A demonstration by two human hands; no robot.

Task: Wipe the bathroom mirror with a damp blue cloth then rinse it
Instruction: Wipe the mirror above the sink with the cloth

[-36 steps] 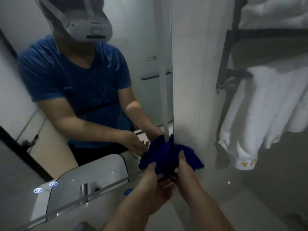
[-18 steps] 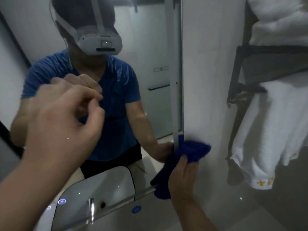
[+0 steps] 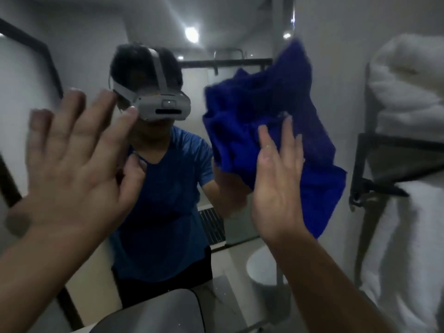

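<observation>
I can read no text, label, brand or number anywhere from here. The headset reflected in the mirror carries no legible marking, and the white towels show none either.

We record the cloth as deep royal blue, unpatterned. At 3 o'clock we note white towels on a black rack. In the mirror we see a blue shirt and a grey headset.
</observation>
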